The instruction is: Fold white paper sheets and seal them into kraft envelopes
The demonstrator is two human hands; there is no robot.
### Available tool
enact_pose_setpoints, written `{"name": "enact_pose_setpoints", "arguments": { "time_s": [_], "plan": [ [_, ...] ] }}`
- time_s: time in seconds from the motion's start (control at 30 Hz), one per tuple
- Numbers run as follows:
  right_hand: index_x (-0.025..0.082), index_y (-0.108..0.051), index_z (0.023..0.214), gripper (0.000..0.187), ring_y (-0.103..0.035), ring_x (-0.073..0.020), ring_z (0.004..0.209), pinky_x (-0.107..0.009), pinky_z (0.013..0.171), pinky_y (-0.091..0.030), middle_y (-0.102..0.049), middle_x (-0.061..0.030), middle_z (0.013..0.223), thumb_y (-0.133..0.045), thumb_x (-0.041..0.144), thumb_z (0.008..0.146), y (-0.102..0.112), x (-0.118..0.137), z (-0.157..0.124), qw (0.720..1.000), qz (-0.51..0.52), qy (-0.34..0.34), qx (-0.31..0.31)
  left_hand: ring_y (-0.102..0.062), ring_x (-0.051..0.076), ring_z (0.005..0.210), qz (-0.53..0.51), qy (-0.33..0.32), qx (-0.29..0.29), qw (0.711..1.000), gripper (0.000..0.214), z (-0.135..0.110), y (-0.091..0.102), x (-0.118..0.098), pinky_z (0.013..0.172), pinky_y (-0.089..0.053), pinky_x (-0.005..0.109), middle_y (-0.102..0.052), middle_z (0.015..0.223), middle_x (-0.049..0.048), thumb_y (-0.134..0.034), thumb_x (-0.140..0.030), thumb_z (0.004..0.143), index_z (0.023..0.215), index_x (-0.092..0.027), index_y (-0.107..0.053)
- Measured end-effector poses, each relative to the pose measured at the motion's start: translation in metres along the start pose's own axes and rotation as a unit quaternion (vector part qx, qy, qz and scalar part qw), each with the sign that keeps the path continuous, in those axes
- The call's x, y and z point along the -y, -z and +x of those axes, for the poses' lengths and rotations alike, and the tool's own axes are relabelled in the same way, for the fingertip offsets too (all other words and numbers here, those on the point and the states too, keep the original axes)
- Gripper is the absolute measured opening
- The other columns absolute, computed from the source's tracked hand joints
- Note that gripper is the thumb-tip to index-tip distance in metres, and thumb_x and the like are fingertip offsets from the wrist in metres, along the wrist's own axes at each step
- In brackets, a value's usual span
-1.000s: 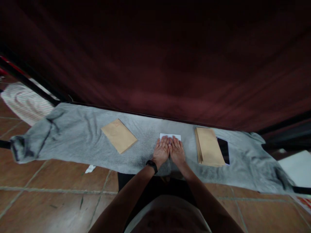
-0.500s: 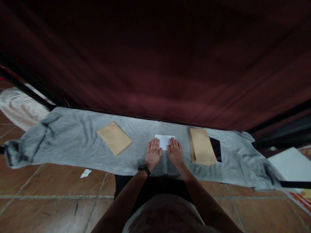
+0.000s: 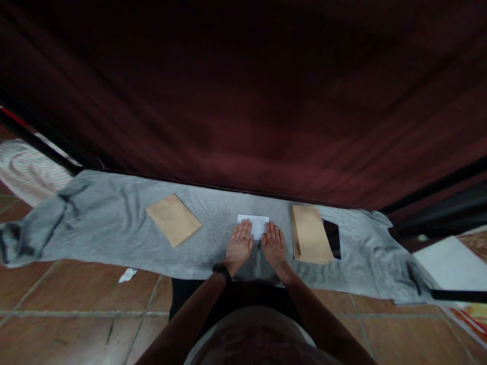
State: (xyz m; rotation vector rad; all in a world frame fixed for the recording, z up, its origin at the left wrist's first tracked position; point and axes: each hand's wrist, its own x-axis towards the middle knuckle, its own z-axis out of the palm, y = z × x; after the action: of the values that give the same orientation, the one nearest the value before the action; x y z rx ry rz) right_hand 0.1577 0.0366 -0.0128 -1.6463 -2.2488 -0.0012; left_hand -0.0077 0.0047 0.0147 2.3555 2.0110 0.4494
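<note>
A small white folded paper (image 3: 255,223) lies on a grey cloth (image 3: 114,228) spread over the floor. My left hand (image 3: 239,244), with a black band on its wrist, lies flat with fingers stretched out on the paper's left part. My right hand (image 3: 273,243) lies flat the same way on its right part. A strip of white paper shows between the two hands. A single brown envelope (image 3: 173,219) rests to the left, apart from my hands. A stack of brown envelopes (image 3: 310,233) sits just right of my right hand.
A dark phone (image 3: 332,238) lies beside the envelope stack. A dark red curtain (image 3: 243,101) hangs behind the cloth. Brown floor tiles (image 3: 76,314) lie in front, with a white scrap (image 3: 127,275). A white sheet (image 3: 452,263) is at the right, striped fabric (image 3: 26,172) at the left.
My two hands, pressed side by side on the paper a second ago, have slid apart, uncovering the paper's middle. The view has shifted slightly.
</note>
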Motion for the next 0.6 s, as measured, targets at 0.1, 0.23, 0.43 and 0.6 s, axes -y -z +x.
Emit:
{"name": "enact_pose_setpoints", "arguments": {
  "time_s": [0.1,0.23,0.43,0.6],
  "plan": [
    [0.008,-0.042,0.156,0.055,-0.039,-0.029,0.15,-0.053,0.122,-0.029,-0.042,-0.017,0.162,-0.029,0.024,0.106,-0.001,0.0,0.0,1.0,-0.008,-0.005,0.012,-0.026,0.024,0.157,-0.014,-0.016,0.016,1.0,0.056,0.012,-0.007,-0.01,0.128,-0.028,0.046,-0.038,0.165,0.0149,-0.03,-0.025,0.103,0.155,-0.007,-0.04],
    [0.01,-0.042,0.157,0.055,-0.039,-0.0282,0.15,-0.051,0.122,-0.029,-0.044,-0.0159,0.16,-0.029,0.026,0.106,-0.002,-0.004,-0.002,1.0,-0.003,-0.01,0.016,-0.026,0.026,0.156,-0.022,-0.011,0.02,1.0,0.056,0.014,-0.014,-0.01,0.127,-0.028,0.048,-0.037,0.164,0.0174,-0.031,-0.026,0.103,0.155,-0.005,-0.039],
    [0.009,-0.037,0.159,0.056,-0.036,-0.0277,0.152,-0.055,0.123,-0.029,-0.041,-0.0174,0.161,-0.027,0.024,0.106,0.003,0.004,0.011,0.998,0.045,0.033,0.013,-0.025,0.026,0.157,-0.025,-0.016,0.022,0.999,0.059,0.009,-0.014,-0.002,0.129,-0.024,0.048,-0.036,0.166,0.0154,-0.035,-0.023,0.101,0.157,-0.007,-0.035],
    [0.012,-0.045,0.155,0.055,-0.04,-0.0209,0.15,-0.047,0.124,-0.034,-0.048,-0.0122,0.158,-0.025,0.019,0.105,0.001,0.027,0.034,0.987,0.074,0.116,0.08,-0.027,0.026,0.156,-0.012,-0.016,0.044,0.999,0.065,0.009,-0.02,-0.001,0.129,-0.022,0.048,-0.038,0.163,0.019,-0.039,-0.013,0.093,0.158,-0.004,-0.035]
  ]
}}
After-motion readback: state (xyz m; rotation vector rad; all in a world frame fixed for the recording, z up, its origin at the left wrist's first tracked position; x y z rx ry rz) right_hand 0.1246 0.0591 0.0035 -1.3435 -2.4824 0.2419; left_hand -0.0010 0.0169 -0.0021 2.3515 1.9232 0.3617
